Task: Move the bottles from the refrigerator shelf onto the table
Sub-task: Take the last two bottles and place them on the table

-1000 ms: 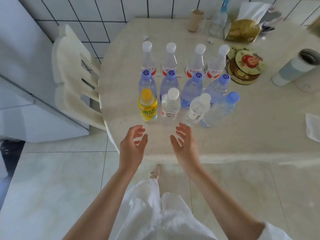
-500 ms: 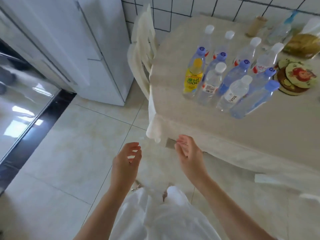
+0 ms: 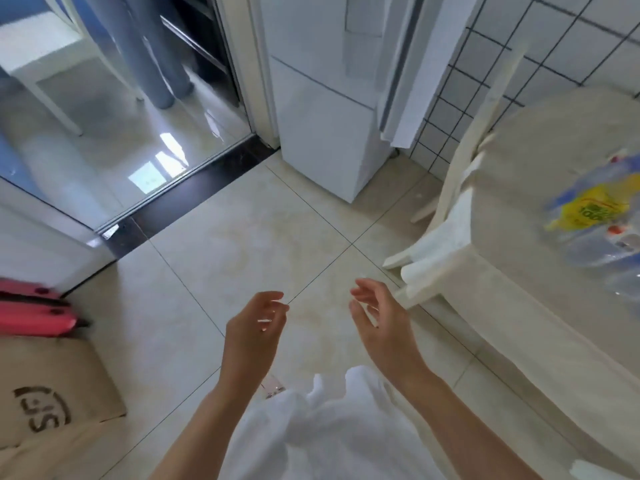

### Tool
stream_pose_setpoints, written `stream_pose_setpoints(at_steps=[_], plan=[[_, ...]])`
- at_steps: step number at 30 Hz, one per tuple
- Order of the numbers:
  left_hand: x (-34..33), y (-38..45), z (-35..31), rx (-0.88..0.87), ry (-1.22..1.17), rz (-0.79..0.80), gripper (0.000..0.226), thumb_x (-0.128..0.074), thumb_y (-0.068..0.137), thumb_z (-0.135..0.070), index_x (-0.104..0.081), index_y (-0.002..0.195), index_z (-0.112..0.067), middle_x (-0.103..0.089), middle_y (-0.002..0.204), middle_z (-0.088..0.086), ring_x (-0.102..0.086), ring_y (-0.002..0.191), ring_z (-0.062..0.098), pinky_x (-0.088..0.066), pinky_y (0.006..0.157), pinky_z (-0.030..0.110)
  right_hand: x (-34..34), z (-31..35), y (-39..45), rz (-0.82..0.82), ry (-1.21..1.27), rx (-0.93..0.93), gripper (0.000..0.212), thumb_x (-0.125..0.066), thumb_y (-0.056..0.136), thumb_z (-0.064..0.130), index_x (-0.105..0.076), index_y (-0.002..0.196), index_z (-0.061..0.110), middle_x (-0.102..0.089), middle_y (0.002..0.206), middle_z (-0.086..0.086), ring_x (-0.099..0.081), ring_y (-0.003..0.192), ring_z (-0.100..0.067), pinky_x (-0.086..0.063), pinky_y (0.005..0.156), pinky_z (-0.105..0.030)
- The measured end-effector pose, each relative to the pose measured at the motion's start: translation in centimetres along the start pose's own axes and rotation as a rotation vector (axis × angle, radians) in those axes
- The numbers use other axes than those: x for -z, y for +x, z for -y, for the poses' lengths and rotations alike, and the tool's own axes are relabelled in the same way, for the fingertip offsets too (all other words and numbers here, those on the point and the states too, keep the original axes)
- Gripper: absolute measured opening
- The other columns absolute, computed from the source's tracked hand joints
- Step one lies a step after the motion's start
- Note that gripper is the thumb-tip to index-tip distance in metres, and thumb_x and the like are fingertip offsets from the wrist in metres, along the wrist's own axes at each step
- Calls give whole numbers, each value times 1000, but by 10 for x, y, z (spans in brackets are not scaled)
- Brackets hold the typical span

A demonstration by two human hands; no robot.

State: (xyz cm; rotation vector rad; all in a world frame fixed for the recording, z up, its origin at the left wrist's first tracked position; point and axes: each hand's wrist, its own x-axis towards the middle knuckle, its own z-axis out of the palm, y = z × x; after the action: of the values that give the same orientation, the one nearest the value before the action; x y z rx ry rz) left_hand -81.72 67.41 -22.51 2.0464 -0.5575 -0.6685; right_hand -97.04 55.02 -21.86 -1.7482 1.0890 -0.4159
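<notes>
Both hands are seen empty over the floor (image 3: 242, 237), between bench and fridge. The left hand (image 3: 254, 329) is held with fingers loosely curled round nothing; the right hand (image 3: 382, 317) is held with fingers spread and relaxed, likewise empty. Neither hand is in contact with anything.

Bottles (image 3: 599, 220) are seen at the right edge of the view, blurred, standing in a cluster on the bench (image 3: 512, 188); one with a yellow label can be made out, the count cannot. A white chair (image 3: 446, 216) is tucked against the bench edge, between bench and fridge.

The fridge (image 3: 325, 109) is seen ahead, white, its doors apparently closed — no shelf and no interior are visible, so whether bottles remain inside cannot be told.

Step in hand, as judged: the transit leg from bench to fridge, empty-handed, for a further load — if any is left.

Next move, as judged: the fridge is to be approached past the chair, a door handle is to be gripped and the door swung out, with enough room kept from the chair for the swing. Only then can the shelf be checked and a bottle taken in each hand.

Also noted: a cardboard box (image 3: 48, 386) and pink items (image 3: 31, 313) at lower left, clear of the path.
</notes>
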Motion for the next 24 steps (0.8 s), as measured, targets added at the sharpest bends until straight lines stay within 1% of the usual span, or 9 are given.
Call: stream_pose_setpoints(at_steps=[1,3,7,10,14,18,21,24], plan=[[21,5,11,28,-6,-20,21,-60,90,-9,-65,97,-28,-73,82,-11,-68,80,1,-53,70,20,-20,10,3,18,-1,7,30,-58,93,21,-54,124,18,-63,111,9,-58,110,-3,-47,99,-28],[59,15,29,55,0,-61,20,-61,90,-9,-65,98,-27,-73,82,-10,-68,78,3,-54,72,23,-54,28,10,42,2,13,30,-58,93,20,-54,123,18,-63,109,11,-59,109,-3,-47,98,-27],[128,39,57,87,-10,-177,16,-62,90,-12,-66,98,-26,-73,80,-7,-69,76,6,-54,69,21,-120,62,30,105,13,25,28,-58,94,21,-55,122,20,-64,107,13,-59,107,-3,-49,96,-27],[166,58,70,117,-22,-209,16,-60,90,-13,-66,100,-25,-73,82,-6,-69,77,6,-52,70,21,-156,88,47,158,10,38,29,-58,94,22,-54,123,21,-64,107,13,-59,108,-4,-48,96,-26],[189,90,82,145,-13,-162,18,-61,90,-10,-66,97,-26,-73,79,-7,-68,76,5,-52,69,20,-179,112,73,191,-1,69,30,-57,94,23,-53,124,21,-64,108,13,-59,110,-4,-46,97,-25],[199,136,81,142,13,-96,22,-61,90,-12,-64,93,-33,-72,82,-7,-67,78,5,-53,70,19,-194,130,113,174,-21,85,30,-57,94,23,-53,124,21,-65,108,12,-59,110,-3,-45,97,-24],[203,177,75,123,48,-27,17,-62,91,-16,-64,97,-33,-72,85,-9,-66,79,1,-50,69,14,-204,140,152,172,-40,73,30,-57,94,24,-53,124,23,-64,108,13,-58,110,-2,-45,97,-23],[207,226,64,103,72,25,14,-63,91,-19,-65,100,-30,-72,87,-9,-66,81,1,-49,70,12,-216,150,201,230,-99,58,32,-55,94,27,-50,126,24,-62,111,11,-56,110,-4,-44,98,-26]])
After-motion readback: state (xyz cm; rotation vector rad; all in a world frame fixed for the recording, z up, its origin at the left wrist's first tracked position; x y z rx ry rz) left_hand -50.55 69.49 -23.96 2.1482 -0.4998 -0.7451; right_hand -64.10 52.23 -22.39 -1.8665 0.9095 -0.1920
